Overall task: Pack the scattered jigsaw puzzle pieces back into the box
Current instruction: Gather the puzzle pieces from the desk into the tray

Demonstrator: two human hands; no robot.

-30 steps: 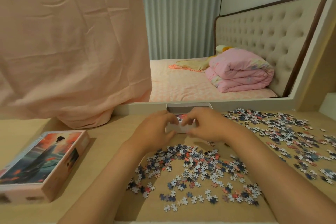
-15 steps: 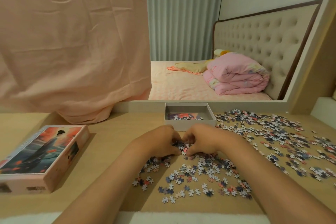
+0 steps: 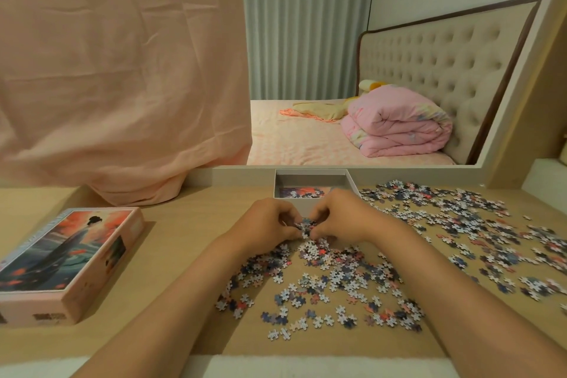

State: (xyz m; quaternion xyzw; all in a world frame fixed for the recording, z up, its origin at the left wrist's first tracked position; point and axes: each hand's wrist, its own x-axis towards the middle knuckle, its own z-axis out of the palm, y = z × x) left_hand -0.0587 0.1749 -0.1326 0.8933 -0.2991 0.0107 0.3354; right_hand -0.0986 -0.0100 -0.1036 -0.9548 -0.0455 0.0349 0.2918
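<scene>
Here, both hands are close together on the table (image 3: 190, 239), just in front of the box (image 3: 313, 180). The left hand (image 3: 270, 224) and the right hand (image 3: 340, 218) have their fingers (image 3: 319, 214) curled in tight. Between them they pinch a small bunch of pieces (image 3: 305, 225), right over the far edge of the near pile (image 3: 322, 279). The fingertips of the two hands almost touch.

The box is open and stands at the back, against the mirror frame (image 3: 503, 144). Some coloured pieces lie inside it. The hands hide part of its front wall.

More loose pieces (image 3: 460, 218) are spread wide on the right side of the table. The box lid (image 3: 70, 258), with a painted figure on top, lies well apart on the left. A pink cloth (image 3: 122, 70) hangs behind it.
</scene>
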